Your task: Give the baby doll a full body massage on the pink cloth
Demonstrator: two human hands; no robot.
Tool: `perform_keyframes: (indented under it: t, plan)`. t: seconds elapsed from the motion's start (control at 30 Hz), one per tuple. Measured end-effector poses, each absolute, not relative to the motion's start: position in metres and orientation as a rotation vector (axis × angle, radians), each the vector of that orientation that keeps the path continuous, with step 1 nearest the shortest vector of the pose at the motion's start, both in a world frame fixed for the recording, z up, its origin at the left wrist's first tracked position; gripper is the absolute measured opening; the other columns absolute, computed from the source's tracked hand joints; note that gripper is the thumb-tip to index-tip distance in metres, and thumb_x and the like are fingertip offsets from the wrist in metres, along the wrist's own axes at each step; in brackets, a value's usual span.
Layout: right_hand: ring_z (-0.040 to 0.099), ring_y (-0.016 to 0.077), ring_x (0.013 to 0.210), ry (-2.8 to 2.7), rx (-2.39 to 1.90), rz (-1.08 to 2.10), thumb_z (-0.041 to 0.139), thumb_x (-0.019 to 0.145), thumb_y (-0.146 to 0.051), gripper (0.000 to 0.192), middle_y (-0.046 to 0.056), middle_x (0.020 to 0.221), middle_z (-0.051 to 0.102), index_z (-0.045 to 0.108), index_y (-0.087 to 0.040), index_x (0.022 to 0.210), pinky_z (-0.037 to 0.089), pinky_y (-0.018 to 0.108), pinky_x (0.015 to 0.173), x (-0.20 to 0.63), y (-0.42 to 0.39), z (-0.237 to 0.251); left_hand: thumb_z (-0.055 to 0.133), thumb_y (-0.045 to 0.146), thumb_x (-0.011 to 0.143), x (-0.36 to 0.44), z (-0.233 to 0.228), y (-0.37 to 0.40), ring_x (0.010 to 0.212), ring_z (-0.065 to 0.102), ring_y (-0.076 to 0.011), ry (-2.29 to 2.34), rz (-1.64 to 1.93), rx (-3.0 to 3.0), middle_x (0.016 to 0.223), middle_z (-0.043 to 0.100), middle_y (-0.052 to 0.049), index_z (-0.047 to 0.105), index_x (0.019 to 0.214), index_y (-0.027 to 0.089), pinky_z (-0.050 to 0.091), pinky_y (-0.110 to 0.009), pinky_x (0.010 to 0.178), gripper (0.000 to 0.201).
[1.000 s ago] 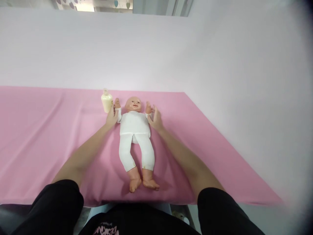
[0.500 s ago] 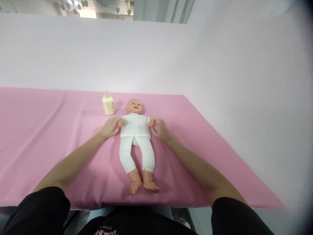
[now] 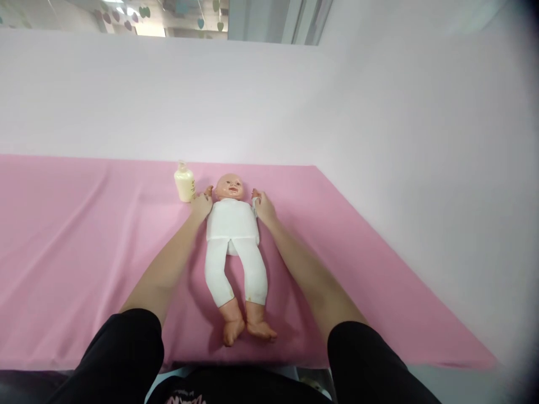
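A baby doll (image 3: 233, 220) in white clothes lies on its back, its head toward the wall and its bare feet toward me. My left hand (image 3: 201, 205) is closed around the doll's arm on the left side, with the doll's small hand showing above my fingers. On the other side, my right hand (image 3: 265, 208) grips the doll's other arm near the wrist. Both doll arms point up beside its head. Just behind my left hand stands a bottle of pale yellow liquid (image 3: 185, 184), upright and very near my fingers.
A pink cloth (image 3: 105, 241) with soft folds covers the table. The white wall (image 3: 160, 95) rises behind it and continues along the right side. Above the wall, an opening shows hanging heart decorations (image 3: 127, 24).
Both hands have moved up toward the doll's head and inward, raising the doll's arms from beside its body to beside its head. The view has shifted slightly.
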State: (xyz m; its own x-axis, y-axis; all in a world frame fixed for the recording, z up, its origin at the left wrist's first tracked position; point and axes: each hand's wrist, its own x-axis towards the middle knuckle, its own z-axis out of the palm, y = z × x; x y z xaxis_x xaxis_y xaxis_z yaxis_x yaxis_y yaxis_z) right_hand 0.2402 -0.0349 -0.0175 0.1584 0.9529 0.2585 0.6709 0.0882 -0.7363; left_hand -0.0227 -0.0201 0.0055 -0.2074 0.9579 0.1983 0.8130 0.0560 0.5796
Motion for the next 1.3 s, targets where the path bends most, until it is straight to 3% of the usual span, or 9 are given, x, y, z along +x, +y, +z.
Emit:
perform_keyframes:
  t: [0.17,0.3,0.37,0.57,0.7,0.9,0.97,1.13,1.3]
  plan:
    - [0.061,0.0271,0.131,-1.555,-1.418,0.478,0.04,0.095,-0.023,0.042,0.015,0.139,0.064,0.052,-0.019,0.135,0.048,0.051,0.113,0.241,-0.038,-0.017,0.04,0.034,0.101,-0.028,0.008,-0.029,0.115,0.068,-0.0368,1.992,0.976,1.851,0.115,0.072,-0.022,0.066,0.109,0.012,0.051,-0.053,0.101,0.036]
    - [0.06,0.0285,0.13,-1.62,-1.12,0.353,0.053,0.09,-0.029,0.061,0.019,0.144,0.058,0.036,-0.018,0.147,0.049,0.051,0.112,0.253,-0.062,-0.019,0.042,0.04,0.101,-0.047,0.008,-0.062,0.117,0.065,-0.0296,1.454,1.391,2.199,0.125,0.068,-0.018,0.057,0.128,0.015,0.052,-0.047,0.103,0.04]
    - [0.062,0.0308,0.124,-1.75,-1.033,0.228,0.06,0.085,-0.031,0.065,0.017,0.138,0.062,0.038,-0.02,0.146,0.05,0.053,0.11,0.262,-0.081,-0.021,0.052,0.043,0.097,-0.06,0.006,-0.084,0.12,0.064,-0.0293,1.315,1.357,2.385,0.129,0.067,-0.016,0.052,0.135,0.016,0.051,-0.047,0.105,0.047]
    - [0.066,0.0308,0.111,-2.117,-0.885,-0.062,0.058,0.085,-0.028,0.037,0.01,0.115,0.071,0.058,-0.025,0.121,0.051,0.056,0.106,0.282,-0.122,-0.033,0.057,0.038,0.093,-0.088,-0.001,-0.129,0.13,0.061,-0.0316,1.045,0.987,2.807,0.135,0.067,-0.016,0.058,0.131,0.021,0.048,-0.053,0.111,0.041]
    - [0.065,0.031,0.115,-2.103,-0.893,-0.076,0.056,0.089,-0.028,0.04,0.011,0.12,0.071,0.058,-0.024,0.128,0.052,0.055,0.105,0.28,-0.12,-0.035,0.053,0.037,0.094,-0.084,-0.001,-0.125,0.131,0.06,-0.032,1.096,0.998,2.759,0.137,0.065,-0.017,0.055,0.135,0.019,0.047,-0.053,0.111,0.044]
    - [0.063,0.0312,0.125,-1.792,-1.106,0.045,0.053,0.093,-0.03,0.05,0.014,0.135,0.066,0.051,-0.023,0.142,0.051,0.054,0.108,0.257,-0.085,-0.018,0.041,0.041,0.101,-0.052,0.002,-0.077,0.127,0.061,-0.0323,1.443,1.384,2.186,0.136,0.064,-0.019,0.049,0.141,0.015,0.048,-0.052,0.108,0.048]
    - [0.063,0.0286,0.127,-1.685,-1.149,0.178,0.051,0.093,-0.028,0.05,0.013,0.138,0.066,0.052,-0.022,0.143,0.051,0.051,0.109,0.248,-0.067,-0.014,0.041,0.041,0.101,-0.044,0.0,-0.054,0.126,0.062,-0.0322,1.485,1.408,2.07,0.132,0.066,-0.019,0.054,0.135,0.016,0.048,-0.052,0.107,0.044]
    - [0.067,0.0262,0.123,-1.491,-1.335,0.535,0.053,0.089,-0.026,0.042,0.012,0.131,0.071,0.062,-0.021,0.131,0.053,0.05,0.109,0.236,-0.029,-0.016,0.046,0.049,0.095,-0.037,-0.011,-0.01,0.108,0.07,-0.0378,1.755,1.217,1.868,0.098,0.075,-0.018,0.067,0.098,0.018,0.05,-0.057,0.1,0.038]
    - [0.071,0.0265,0.113,-1.433,-1.352,0.646,0.054,0.09,-0.031,0.036,0.013,0.123,0.074,0.066,-0.019,0.121,0.057,0.048,0.103,0.234,-0.02,-0.023,0.05,0.045,0.094,-0.043,-0.012,-0.007,0.104,0.071,-0.0363,1.731,1.231,1.868,0.089,0.075,-0.015,0.068,0.092,0.019,0.053,-0.054,0.097,0.032]
